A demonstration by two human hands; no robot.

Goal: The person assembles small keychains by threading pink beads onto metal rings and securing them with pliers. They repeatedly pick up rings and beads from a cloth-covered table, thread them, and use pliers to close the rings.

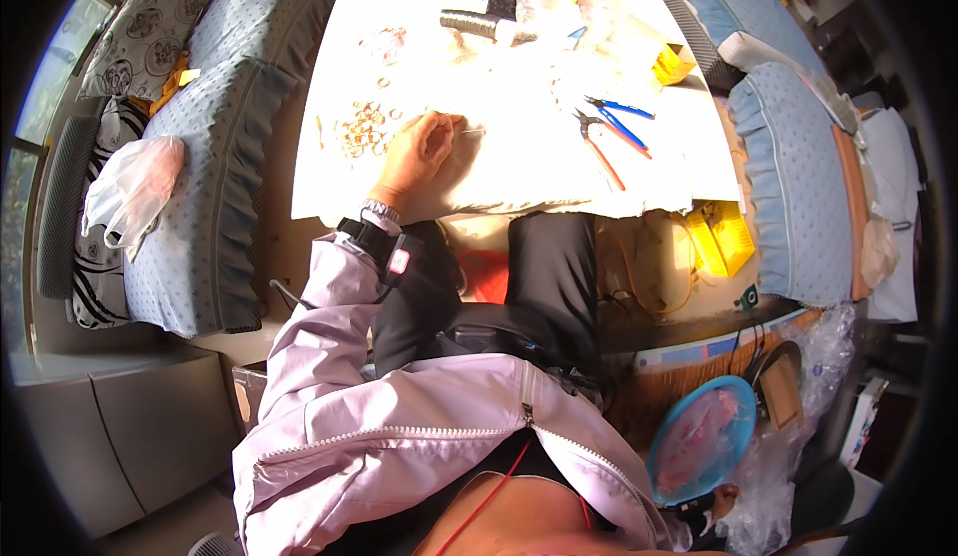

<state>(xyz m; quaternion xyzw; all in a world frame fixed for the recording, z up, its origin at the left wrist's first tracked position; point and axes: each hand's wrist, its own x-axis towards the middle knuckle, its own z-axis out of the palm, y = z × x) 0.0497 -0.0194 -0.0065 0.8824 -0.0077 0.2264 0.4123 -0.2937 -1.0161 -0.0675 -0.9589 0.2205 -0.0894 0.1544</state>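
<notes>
My left hand [424,154] rests over the white tabletop [329,182], its fingers closed in a pinch. A thin, wire-like piece [472,133] shows at the fingertips, too small to make out clearly. Just left of this hand lies a loose pile of small gold-coloured rings [365,130]. My right hand [725,501] is low at the right, beside a round blue basin [743,396] with pinkish plastic bags [699,441] in it. Its fingers look curled in; whatever they hold, if anything, is hidden. Pliers with blue handles [627,109] and cutters with red and blue handles [606,162] lie right of my left hand.
A dark spool [469,23], clear plastic bags [599,7] and a yellow box [672,65] stand farther back. Blue-covered sofas [200,157] flank the table. A yellow basket [720,239] is below its right edge. Crumpled clear plastic [758,496] lies by the basin.
</notes>
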